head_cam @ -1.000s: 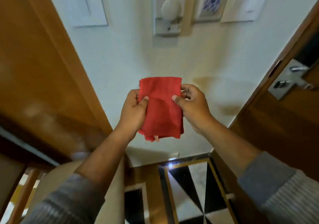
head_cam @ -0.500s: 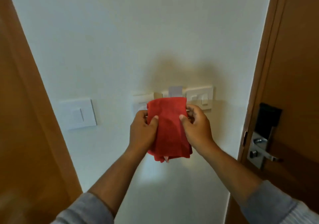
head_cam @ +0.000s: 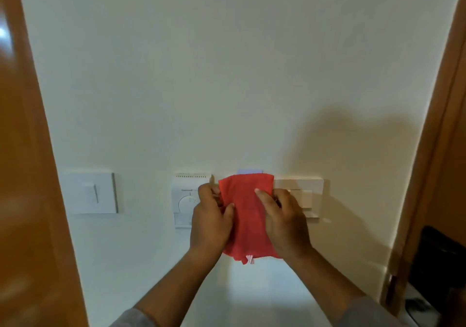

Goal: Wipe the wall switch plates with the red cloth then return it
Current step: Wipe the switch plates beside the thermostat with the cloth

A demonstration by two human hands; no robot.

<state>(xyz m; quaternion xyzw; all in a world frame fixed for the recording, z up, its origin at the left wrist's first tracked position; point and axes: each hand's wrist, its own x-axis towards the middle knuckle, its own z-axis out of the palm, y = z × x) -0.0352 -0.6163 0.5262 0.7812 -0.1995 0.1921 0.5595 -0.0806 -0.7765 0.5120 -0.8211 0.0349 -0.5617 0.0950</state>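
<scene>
At lower centre of the frame, the left hand (head_cam: 210,219) and right hand (head_cam: 286,222) both pinch a folded red fabric cloth (head_cam: 248,215), held up before the white wall between a white dial thermostat (head_cam: 186,198) and a cream rectangular switch plate (head_cam: 302,195). A white single-rocker switch plate (head_cam: 92,193) sits at left.

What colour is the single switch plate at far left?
White switch plate, clearest in the head view.

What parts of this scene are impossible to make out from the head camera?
- Wall fitting behind the red cloth: only its top edge shows.
- Dial unit: right part hidden by the left hand; lettering too small.
- Right switch plate: partly covered by the right hand.
- Door lock: dark, cut by the frame edge.
</scene>
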